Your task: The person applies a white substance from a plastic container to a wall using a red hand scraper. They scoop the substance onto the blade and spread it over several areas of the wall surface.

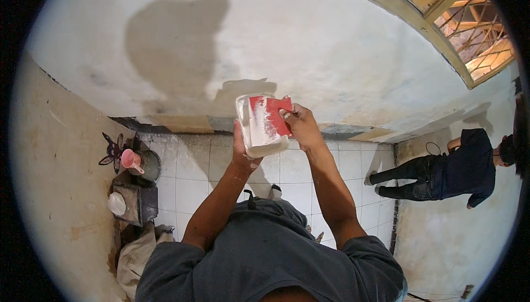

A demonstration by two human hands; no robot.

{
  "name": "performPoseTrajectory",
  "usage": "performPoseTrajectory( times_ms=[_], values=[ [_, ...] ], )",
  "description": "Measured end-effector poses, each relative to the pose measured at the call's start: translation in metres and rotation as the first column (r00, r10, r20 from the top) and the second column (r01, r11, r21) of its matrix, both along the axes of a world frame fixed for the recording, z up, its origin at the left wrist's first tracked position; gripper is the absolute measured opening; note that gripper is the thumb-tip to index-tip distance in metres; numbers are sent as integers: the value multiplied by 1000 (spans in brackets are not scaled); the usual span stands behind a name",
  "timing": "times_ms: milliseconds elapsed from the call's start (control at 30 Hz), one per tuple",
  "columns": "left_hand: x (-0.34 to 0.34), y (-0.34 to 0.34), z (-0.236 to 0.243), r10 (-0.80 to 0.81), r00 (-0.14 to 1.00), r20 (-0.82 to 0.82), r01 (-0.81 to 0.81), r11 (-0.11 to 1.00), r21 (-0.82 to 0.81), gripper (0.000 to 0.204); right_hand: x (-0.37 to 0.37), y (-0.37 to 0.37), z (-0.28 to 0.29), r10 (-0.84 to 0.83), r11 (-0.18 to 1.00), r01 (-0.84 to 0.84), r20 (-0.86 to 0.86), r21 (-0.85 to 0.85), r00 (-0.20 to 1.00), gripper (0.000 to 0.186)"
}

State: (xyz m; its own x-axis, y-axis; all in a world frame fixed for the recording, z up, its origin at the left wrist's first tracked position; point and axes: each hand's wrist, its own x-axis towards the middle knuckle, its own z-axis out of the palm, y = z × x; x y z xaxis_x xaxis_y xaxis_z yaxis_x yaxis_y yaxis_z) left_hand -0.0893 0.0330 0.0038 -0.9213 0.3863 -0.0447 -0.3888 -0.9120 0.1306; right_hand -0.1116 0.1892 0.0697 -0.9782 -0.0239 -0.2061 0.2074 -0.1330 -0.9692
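Red scraper (277,121) sits over the white tub (267,150) you hold in front of you, mostly within the tub's outline, its right side reaching past the tub's right edge. Its paste-covered side points left, toward the tub's left edge, and its held side points right. White paste (261,125) hides much of its outline, so you cannot tell its long axis surely. The tub's own long axis runs from the near edge by your body to the far edge by the wall, the far end leaning slightly left.

Your right hand (301,124) is clamped on the scraper's right side, thumb on the upper face. Your left hand (242,152) grips the tub around its left edge and near left corner, the fingers largely hidden.

Beyond the tub's far edge stands the pale wall (331,54), carrying your shadow. Off the near edge is your torso, with tiled floor (295,169) showing below between them. Left of the tub, well apart, are a pink dipper (131,159) and a dark box (142,202); well off its right edge a co-worker (464,161) stands by the right-hand wall.
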Motion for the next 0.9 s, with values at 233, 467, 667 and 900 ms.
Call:
performPoseTrajectory(
  times_ms=[233,467,667,900],
  values=[
    [-4,-14,-1,-1,999,40,3,999,-34,69,6,10,-10,-96,995,96,-30,-5,995,17],
    [-8,-18,-1,-7,1000,0,7,999,-36,68,14,29,-38,-67,983,78,70,-165,995,28],
    [-12,-25,-11,83,996,-41,-89,978,-188,68,12,45,-57,-272,869,281,82,-408,959,25],
    [-11,-22,7,96,978,-185,-148,945,-292,69,-28,93,-96,-421,754,458,189,-472,887,8]
  ],
)
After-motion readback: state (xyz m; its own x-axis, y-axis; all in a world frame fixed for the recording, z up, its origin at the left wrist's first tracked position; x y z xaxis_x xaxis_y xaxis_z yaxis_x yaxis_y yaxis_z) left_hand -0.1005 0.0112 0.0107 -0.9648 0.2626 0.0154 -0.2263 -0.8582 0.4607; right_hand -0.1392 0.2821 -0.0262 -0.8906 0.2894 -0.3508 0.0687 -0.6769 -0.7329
